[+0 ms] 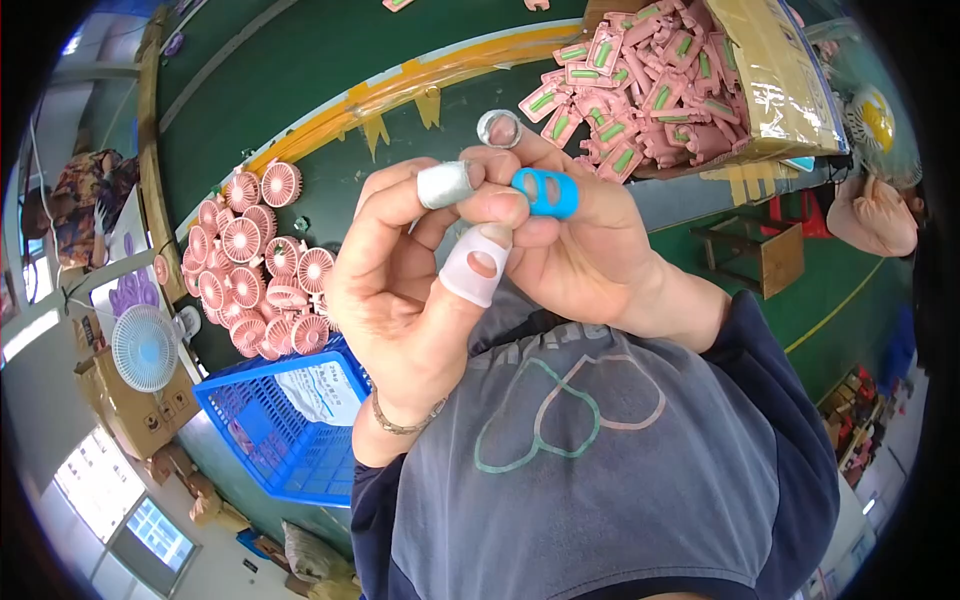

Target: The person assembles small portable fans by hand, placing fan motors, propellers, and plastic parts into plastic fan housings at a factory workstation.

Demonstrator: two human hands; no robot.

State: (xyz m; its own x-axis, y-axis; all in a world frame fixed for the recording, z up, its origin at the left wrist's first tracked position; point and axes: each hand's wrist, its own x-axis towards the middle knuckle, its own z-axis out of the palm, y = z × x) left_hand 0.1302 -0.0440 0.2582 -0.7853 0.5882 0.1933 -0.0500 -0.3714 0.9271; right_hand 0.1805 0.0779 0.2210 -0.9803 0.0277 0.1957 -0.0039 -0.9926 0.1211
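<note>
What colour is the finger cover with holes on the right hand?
The finger cover on the right hand is bright blue; the head view shows it best.

- The cutout sleeve (568, 197) was blue, the thumb cover (459, 276) whitish.
- Fan heads (242, 240) were pink.
- The shirt (620, 500) was grey, with green and pink outlined loops.
</note>
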